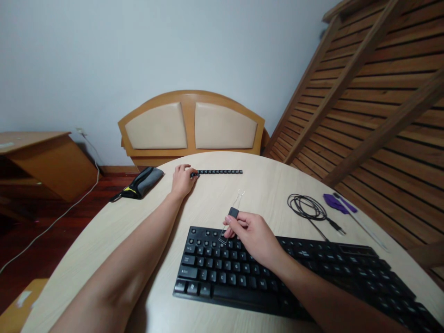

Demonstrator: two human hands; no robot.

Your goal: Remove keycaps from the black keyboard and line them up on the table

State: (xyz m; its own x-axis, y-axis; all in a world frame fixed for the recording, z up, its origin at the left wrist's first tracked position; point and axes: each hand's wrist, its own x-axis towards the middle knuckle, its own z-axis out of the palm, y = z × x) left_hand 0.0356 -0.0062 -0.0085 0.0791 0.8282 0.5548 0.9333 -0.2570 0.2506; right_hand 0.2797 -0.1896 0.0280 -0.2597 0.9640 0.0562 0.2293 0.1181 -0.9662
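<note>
Your right hand (255, 231) grasped a wire keycap puller (233, 212) by its dark handle, the fingers pinched around it above the upper left of the black keyboard (243, 295); one pair of wire ends pointed away from you, and the other reached down toward the keys, though whether it gripped one was too small to tell. Holding it mid-handle probably left both wire ends free. The keyboard lay along the near side of the surface (270, 185), likely for easy reach, and its upper left rows appeared to show bare key posts. Your left hand (183, 180) reached farther out, its fingers bent over the left end of a straight row of keycaps (220, 172); I couldn't tell whether they pinched a cap or only touched it. Lining the caps up there perhaps preserved their order. Left of that hand lay a grey-and-black pouch (147, 181), its contents, if any, hidden. To the right, a coiled black cable (301, 208) ended in a plug, gathered probably to avoid your arm, and a slim white stick (362, 224) rested partly over a purple cloth (336, 202).
</note>
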